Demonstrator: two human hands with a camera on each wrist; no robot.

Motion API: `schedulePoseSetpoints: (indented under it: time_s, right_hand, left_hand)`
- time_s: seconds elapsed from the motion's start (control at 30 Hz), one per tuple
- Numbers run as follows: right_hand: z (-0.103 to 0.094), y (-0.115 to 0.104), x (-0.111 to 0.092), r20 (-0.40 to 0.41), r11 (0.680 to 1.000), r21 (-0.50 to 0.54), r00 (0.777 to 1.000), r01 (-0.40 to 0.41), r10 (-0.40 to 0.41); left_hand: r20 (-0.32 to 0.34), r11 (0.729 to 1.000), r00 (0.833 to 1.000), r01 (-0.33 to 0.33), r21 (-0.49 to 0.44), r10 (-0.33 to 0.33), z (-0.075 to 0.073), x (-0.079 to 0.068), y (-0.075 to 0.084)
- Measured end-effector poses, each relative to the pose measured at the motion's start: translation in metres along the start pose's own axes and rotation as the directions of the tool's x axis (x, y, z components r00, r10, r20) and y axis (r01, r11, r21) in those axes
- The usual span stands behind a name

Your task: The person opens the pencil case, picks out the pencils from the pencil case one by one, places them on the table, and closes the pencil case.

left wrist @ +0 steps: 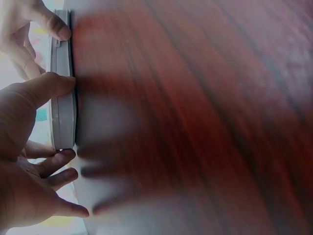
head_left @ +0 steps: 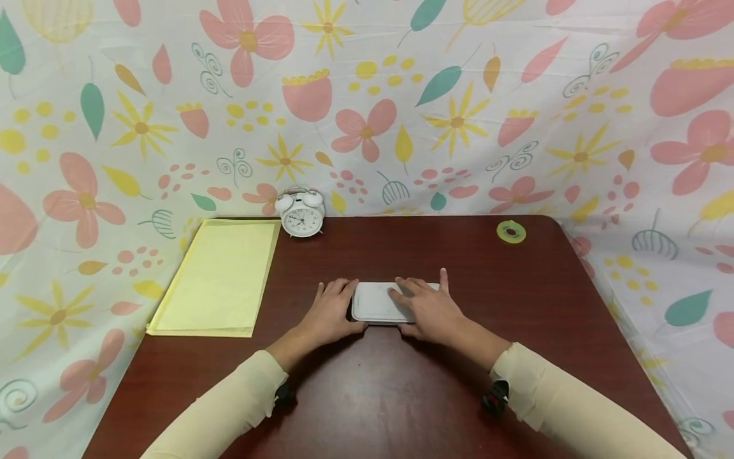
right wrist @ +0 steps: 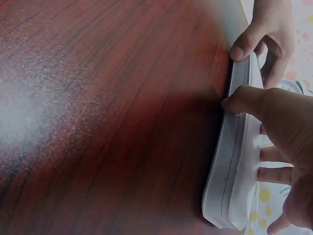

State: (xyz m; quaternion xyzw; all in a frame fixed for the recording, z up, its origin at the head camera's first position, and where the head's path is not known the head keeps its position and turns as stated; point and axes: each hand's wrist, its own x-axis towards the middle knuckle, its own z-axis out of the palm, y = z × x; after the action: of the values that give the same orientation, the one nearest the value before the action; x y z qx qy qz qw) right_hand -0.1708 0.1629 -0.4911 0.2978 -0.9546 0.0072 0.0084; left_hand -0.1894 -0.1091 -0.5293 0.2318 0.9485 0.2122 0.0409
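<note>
A white flat rectangular case (head_left: 378, 303) with rounded corners lies on the table at the centre of the head view. Along its front side (right wrist: 220, 181) the right wrist view shows a thin seam. My left hand (head_left: 332, 312) holds the case's left end, thumb against the front side and other fingers round the end and back. Over the right part, my right hand (head_left: 430, 310) grips with its thumb on the front side and fingers spread across the top, the little finger raised. Part of the top is hidden under the right hand.
On the dark red-brown table (head_left: 390, 395), a yellow zip folder (head_left: 215, 277) lies to the left. A white alarm clock (head_left: 301, 213) stands at the back edge, and a green tape roll (head_left: 511, 232) lies at the back right. A flower-patterned cloth (head_left: 367, 76) hangs behind.
</note>
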Motion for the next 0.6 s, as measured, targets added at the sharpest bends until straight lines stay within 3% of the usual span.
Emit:
schedulePoseSetpoints:
  time_s: [0.1, 0.33, 0.6]
  right_hand:
    - [0.000, -0.001, 0.003, 0.006, 1.000, -0.002, 1.000, 0.000, 0.000]
    - [-0.001, 0.000, 0.004, -0.001, 1.000, 0.004, 1.000, 0.003, -0.003]
    - [-0.002, -0.001, 0.004, -0.007, 1.000, 0.009, 1.000, 0.002, -0.002]
  left_hand:
    - [-0.047, 1.000, 0.999, -0.028, -0.007, 0.028, 0.014, 0.004, -0.014]
    - [-0.043, 0.996, 0.999, -0.034, -0.082, 0.031, 0.003, 0.003, -0.004]
    - [-0.119, 0.992, 0.992, -0.051, -0.119, 0.037, 0.030, 0.012, -0.025]
